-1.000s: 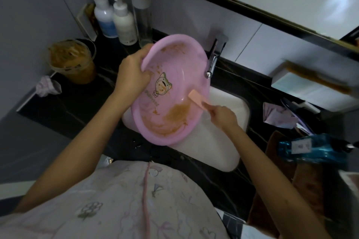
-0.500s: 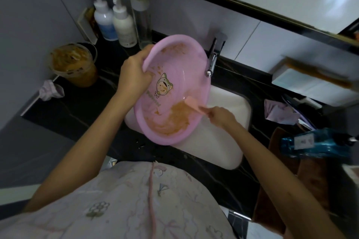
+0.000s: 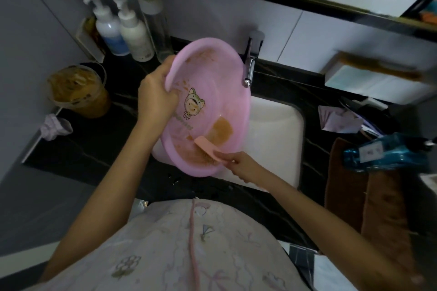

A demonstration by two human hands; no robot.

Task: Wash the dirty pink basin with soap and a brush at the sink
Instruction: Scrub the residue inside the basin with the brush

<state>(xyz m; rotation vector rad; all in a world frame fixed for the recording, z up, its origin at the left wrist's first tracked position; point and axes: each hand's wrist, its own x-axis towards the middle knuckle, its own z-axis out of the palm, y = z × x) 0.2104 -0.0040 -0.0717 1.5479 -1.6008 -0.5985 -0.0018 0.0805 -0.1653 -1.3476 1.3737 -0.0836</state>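
Left hand gripped tilted pink basin rim over sink; right hand held brush against brown grime.

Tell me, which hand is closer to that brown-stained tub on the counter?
Left. The left hand, gripping the pink basin, is right of the tub; the right hand holds the brush farther off.

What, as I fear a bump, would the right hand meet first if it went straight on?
Probably the lower rim of the pink basin: the right hand points up-left, its brush on the dirt inside.
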